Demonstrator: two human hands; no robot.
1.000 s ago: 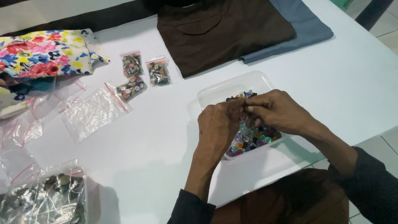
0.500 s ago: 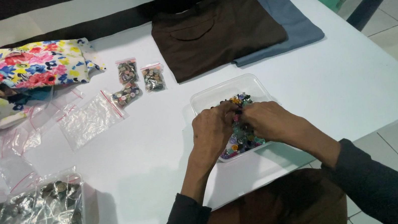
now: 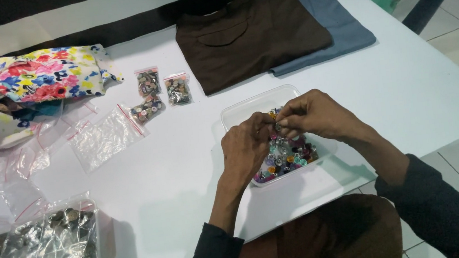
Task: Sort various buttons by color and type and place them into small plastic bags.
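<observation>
Both hands have stayed over the clear tray (image 3: 233, 114), barely shifted since the earlier frame, on the white table (image 3: 423, 93) near a folded brown garment (image 3: 253, 35). Fingertips meeting, the left hand (image 3: 247, 150) and right hand (image 3: 315, 115) pinch a small button (image 3: 279, 126) above the tray's coloured buttons (image 3: 288, 157).

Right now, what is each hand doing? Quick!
Left hand: fingers curled shut over the clear tray of colourful buttons; what it holds cannot be told.
Right hand: pinching one small button.
</observation>
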